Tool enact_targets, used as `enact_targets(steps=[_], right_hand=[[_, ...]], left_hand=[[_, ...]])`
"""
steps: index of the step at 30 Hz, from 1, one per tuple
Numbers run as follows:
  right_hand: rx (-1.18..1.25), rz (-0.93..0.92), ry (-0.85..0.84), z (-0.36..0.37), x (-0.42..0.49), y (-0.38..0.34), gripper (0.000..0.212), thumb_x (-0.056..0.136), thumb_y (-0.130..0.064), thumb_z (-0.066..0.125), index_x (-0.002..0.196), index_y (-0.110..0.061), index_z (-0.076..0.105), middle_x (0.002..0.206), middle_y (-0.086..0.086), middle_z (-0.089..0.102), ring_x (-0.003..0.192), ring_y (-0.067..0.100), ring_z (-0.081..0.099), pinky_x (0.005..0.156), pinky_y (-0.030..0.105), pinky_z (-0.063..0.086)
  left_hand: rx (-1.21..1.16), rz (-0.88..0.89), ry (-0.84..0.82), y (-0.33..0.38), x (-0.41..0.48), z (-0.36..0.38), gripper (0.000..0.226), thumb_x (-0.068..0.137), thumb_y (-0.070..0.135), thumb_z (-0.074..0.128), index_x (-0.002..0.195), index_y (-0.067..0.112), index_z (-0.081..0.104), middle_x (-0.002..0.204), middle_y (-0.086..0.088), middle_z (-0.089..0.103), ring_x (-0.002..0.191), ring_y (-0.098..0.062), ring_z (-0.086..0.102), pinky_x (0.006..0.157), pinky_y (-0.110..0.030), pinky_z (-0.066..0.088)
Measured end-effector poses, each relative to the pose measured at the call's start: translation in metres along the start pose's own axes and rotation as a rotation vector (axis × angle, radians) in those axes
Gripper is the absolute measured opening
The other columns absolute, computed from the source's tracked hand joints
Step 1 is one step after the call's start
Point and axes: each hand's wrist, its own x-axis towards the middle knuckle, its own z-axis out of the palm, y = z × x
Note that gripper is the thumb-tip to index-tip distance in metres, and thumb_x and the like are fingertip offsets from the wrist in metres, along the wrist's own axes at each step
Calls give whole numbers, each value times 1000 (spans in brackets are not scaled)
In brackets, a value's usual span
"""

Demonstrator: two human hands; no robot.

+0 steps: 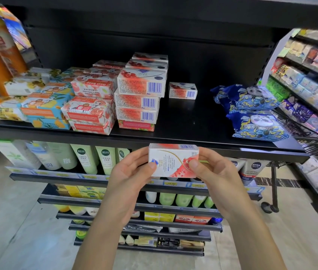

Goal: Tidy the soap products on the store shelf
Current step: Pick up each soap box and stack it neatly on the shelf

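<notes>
Left grip (132, 172), right grip (212, 170), box (173, 162) crosswise

The left-hand grip (132, 170) holds the left end of a white-and-red soap box (173, 162). The right-hand grip (212, 172) holds its right end. Both thumbs lie on the near face. On the black shelf (183, 117), a stack of matching boxes (138, 94) stands at centre. A single box (182, 91) stands just right of it, not touching. Blue packs (251, 112) lie further right.

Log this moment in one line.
left hand + right hand: hold Detox soap box | where: before soap shelf | on shelf: lone matching box right of stack
</notes>
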Motion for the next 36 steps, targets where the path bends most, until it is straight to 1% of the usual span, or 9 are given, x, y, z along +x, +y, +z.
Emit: enact_targets(steps=[4, 10, 14, 15, 19, 24, 27, 31, 36], right_hand=[[-27, -56, -31, -2, 1, 3, 39, 86, -22, 71, 125, -20, 68, 118, 1, 75, 112, 18, 69, 94, 25, 54], [-62, -144, -52, -3, 1, 6, 42, 85, -17, 72, 126, -19, 66, 121, 0, 74, 120, 18, 65, 100, 31, 54], [-69, -170, -70, -3, 2, 9, 45, 85, -11, 73, 129, -17, 65, 125, 2, 72, 124, 19, 63, 103, 33, 53], [-68, -163, -80, -2, 2, 9, 47, 84, -13, 73, 130, -19, 65, 126, 1, 72, 125, 17, 62, 103, 32, 53], [-59, -28, -66, -4, 1, 10, 64, 77, -39, 77, 138, -34, 59, 131, -10, 69, 126, 6, 61, 97, 20, 53], [-61, 140, 0, -5, 2, 13, 89, 62, -79, 78, 133, -28, 62, 120, -9, 74, 104, 16, 73, 110, 47, 47], [-62, 155, 44, -4, 3, 13, 81, 68, -72, 79, 129, -21, 64, 112, -6, 76, 96, 19, 75, 110, 45, 46], [-11, 164, 15, -5, 3, 14, 79, 72, -65, 80, 132, -16, 65, 124, 1, 73, 109, 20, 72, 113, 52, 42], [79, 89, -4, -8, 2, 16, 45, 74, -36, 83, 117, -31, 75, 122, -1, 74, 116, 17, 69, 101, 32, 51]], left_hand=[[19, -20, -29, 3, -2, 0, 50, 82, 44, 65, 124, 19, 68, 117, -2, 76, 115, -16, 70, 99, -36, 53], [-67, -82, -21, 6, -3, 1, 56, 81, 47, 63, 115, 3, 69, 111, -12, 77, 110, -24, 73, 101, -41, 53], [-45, -86, -48, 6, -2, -2, 26, 87, 37, 64, 86, 17, 80, 92, -4, 78, 97, -19, 75, 105, -44, 51], [-46, -83, -51, 5, -2, -3, 24, 88, 36, 64, 87, 17, 81, 93, -4, 78, 97, -18, 75, 106, -45, 50], [-23, -69, -39, 5, -3, -4, 49, 85, 34, 69, 126, 7, 68, 118, -9, 76, 111, -21, 72, 111, -48, 46], [10, -68, -16, 4, -3, -1, 57, 75, 36, 74, 128, 17, 65, 118, 0, 76, 109, -17, 73, 109, -44, 48], [31, -47, -30, 2, -2, -1, 65, 77, 35, 73, 137, 13, 62, 123, -2, 75, 115, -16, 70, 106, -40, 52], [39, -37, -52, 0, -2, -2, 60, 77, 33, 72, 134, 19, 64, 120, 1, 76, 117, -13, 69, 97, -25, 56], [37, -37, -53, 2, -2, -3, 67, 68, 47, 80, 133, 37, 66, 126, 23, 69, 123, 5, 60, 92, -23, 55]])
